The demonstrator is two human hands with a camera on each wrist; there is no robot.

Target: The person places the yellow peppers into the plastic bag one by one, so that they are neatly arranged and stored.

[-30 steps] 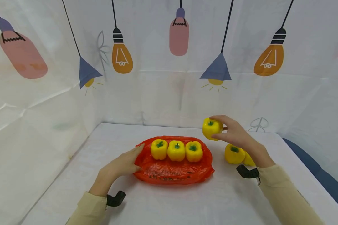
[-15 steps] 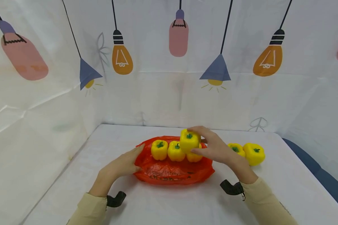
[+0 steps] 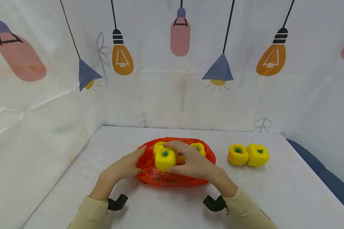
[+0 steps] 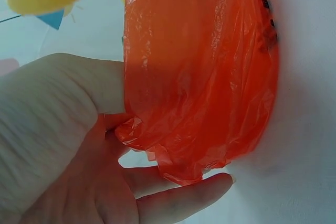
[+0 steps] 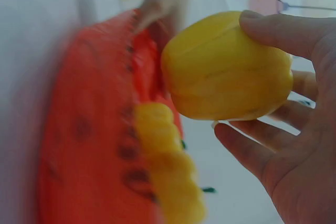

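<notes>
My left hand [image 3: 123,167] holds the left edge of a red plastic bag [image 3: 172,180], with the thumb going behind the film in the left wrist view. Between the thumb and fingers of my right hand [image 3: 195,163] is a yellow bell pepper [image 5: 226,72], held above the bag's left part. In the head view this pepper covers much of another bell pepper [image 3: 157,147] at the left of a row on the bag. The row's right pepper [image 3: 200,147] shows past my knuckles, while the middle one is mostly hidden by my right hand.
To the right of the bag, two more yellow bell peppers [image 3: 238,155] sit side by side on the white table [image 3: 172,206]. Behind the table hangs a pale curtain [image 3: 160,101] with printed lamps. A dark blue seat [image 3: 309,159] stands past the right edge.
My right hand has carried the bell pepper leftward from above the table's right side to over the bag's left part. My left hand has stayed at the bag's edge.
</notes>
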